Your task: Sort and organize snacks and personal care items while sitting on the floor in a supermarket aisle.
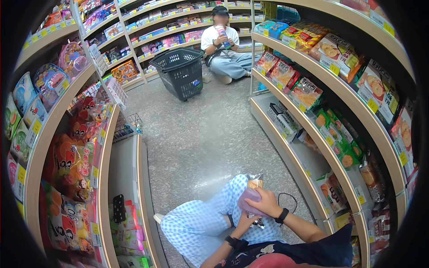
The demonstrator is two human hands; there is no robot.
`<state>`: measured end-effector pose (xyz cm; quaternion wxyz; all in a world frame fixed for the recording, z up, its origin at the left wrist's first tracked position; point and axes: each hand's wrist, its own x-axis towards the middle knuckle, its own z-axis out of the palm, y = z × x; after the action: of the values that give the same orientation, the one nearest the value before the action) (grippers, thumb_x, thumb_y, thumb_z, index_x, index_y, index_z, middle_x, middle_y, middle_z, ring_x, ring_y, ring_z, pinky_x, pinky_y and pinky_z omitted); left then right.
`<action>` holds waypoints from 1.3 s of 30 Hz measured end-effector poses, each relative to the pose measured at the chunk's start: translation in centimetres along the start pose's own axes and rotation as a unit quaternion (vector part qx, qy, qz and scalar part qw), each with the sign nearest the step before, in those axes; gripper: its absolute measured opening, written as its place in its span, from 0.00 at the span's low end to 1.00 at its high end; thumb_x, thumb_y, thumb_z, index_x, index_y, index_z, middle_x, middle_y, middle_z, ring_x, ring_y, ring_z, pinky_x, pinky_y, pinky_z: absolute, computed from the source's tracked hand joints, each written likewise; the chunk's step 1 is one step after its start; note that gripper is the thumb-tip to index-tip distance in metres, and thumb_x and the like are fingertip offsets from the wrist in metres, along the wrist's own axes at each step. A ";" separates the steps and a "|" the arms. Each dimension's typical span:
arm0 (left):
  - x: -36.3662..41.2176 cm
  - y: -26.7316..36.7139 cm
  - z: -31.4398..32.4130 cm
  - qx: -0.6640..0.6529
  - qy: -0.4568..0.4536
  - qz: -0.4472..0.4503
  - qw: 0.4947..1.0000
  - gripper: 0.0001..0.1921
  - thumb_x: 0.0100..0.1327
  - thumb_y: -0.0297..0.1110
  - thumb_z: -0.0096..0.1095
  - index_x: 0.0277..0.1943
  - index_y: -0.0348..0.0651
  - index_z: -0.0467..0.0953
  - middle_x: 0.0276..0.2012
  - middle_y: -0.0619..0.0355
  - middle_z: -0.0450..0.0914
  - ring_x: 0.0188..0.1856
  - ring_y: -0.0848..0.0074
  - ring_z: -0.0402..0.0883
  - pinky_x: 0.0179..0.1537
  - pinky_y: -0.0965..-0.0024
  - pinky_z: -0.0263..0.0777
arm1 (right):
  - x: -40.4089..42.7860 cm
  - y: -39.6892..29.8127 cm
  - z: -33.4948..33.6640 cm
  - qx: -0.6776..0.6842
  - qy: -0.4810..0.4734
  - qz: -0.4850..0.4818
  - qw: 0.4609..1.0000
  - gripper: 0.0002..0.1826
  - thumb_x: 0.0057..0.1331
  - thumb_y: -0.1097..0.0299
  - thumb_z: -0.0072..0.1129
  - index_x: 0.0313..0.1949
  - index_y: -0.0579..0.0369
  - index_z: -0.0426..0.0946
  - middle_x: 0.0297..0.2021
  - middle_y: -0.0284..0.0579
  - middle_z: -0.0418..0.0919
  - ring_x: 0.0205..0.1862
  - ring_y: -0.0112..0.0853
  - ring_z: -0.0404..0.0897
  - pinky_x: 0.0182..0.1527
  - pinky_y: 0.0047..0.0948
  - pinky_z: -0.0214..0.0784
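Observation:
Just above my lap, both hands are on a clear-and-silver snack packet [256,183] that stands nearly upright, with something tan showing inside its top end. A purple cloth [248,203] wraps the packet's middle. My right hand [267,203] presses the cloth against the packet, thumb laid across it. Lower down, my left hand [248,220] grips the packet's bottom end, partly covered by the cloth and the right hand. Blue-and-white checked trousers [194,224] cover my folded legs on the floor. What the packet holds cannot be told exactly.
Shelves of bagged snacks [306,92] rise close on my right, and jelly bags [73,160] line the left. A dark phone-like object [119,208] rests on the low left shelf. Ahead stand a black shopping basket [179,75] and a seated person [221,43] holding a container.

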<state>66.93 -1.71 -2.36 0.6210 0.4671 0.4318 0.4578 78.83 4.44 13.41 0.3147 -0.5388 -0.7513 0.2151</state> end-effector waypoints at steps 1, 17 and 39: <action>0.4 0.1 -0.1 -0.003 0.003 -0.022 1.000 0.41 0.53 0.36 0.71 0.65 0.34 0.53 0.57 0.49 0.69 0.58 0.68 0.70 0.57 0.67 0.66 | 0.9 -0.1 0.0 -0.007 0.008 -0.016 1.000 0.26 0.52 0.45 0.65 0.36 0.56 0.77 0.27 0.53 0.80 0.28 0.47 0.81 0.31 0.39 0.74; 0.5 0.6 -0.3 -0.185 -0.001 -0.107 0.977 0.27 0.60 0.32 0.63 0.59 0.34 0.62 0.46 0.56 0.77 0.44 0.77 0.77 0.46 0.74 0.72 | 8.9 2.6 0.7 -0.012 0.069 0.046 0.996 0.27 0.53 0.43 0.63 0.28 0.60 0.76 0.23 0.57 0.79 0.26 0.50 0.80 0.29 0.41 0.73; -0.8 -2.4 -1.0 -0.033 0.049 -0.081 0.995 0.30 0.55 0.35 0.67 0.58 0.31 0.64 0.50 0.49 0.76 0.52 0.68 0.76 0.52 0.67 0.69 | 1.1 -0.9 1.4 -0.038 0.017 -0.075 0.996 0.26 0.51 0.42 0.64 0.29 0.57 0.75 0.23 0.53 0.78 0.25 0.45 0.79 0.28 0.39 0.72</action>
<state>66.20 -2.60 -4.83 0.6497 0.3868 0.4827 0.4419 77.04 5.18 13.29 0.3216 -0.4957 -0.7921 0.1528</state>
